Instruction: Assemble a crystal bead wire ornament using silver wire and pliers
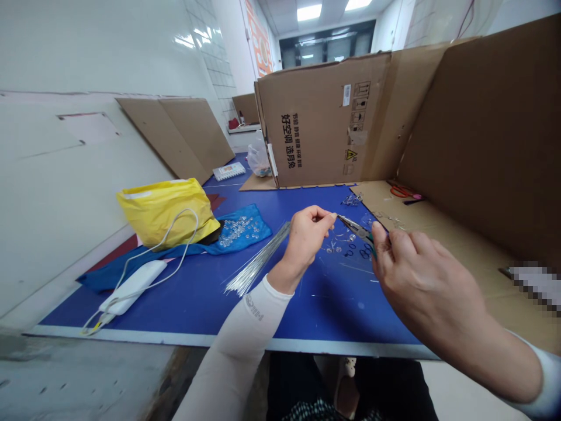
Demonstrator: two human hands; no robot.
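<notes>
My left hand (309, 234) is pinched closed above the blue table (245, 318), on something too small to make out. My right hand (425, 280) is wrapped round green-handled pliers (356, 228), whose jaws point left and reach the left fingertips. Below and left of my left hand lies a bundle of thin silvery wires (258, 260). Clear rings or beads (239, 230) are spread on a blue cloth (262, 225) farther left. Small dark rings (365, 251) and clear pieces (333, 248) lie on the table beneath the pliers.
A yellow bag (169, 210) and a white power strip (131, 289) with a cable are at the left. Large cardboard panels (324, 123) stand behind and at the right. Red-handled scissors (404, 192) lie on flat cardboard (442, 234), near small metal pieces (352, 199).
</notes>
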